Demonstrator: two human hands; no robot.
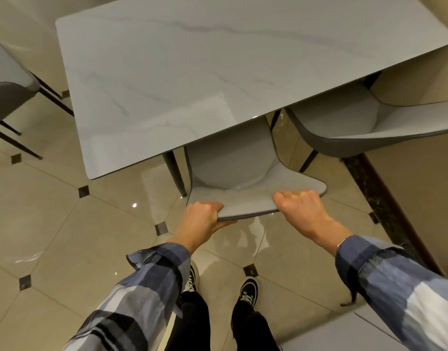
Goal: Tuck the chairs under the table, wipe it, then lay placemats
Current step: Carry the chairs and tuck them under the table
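Chair [233, 171] half under the desk [218, 72], both hands on its backrest.
Left hand [202, 221] and right hand [302, 209] each grip the top edge; the seat lies straight ahead of them, so the push runs forward, under the desk.

— Any words or numbers to read here?
— None. The marbled table [218, 59] bears only grey veins, no print.
— The chairs, the shoes at the bottom of the frame?
— No label, brand or sign legible on either.
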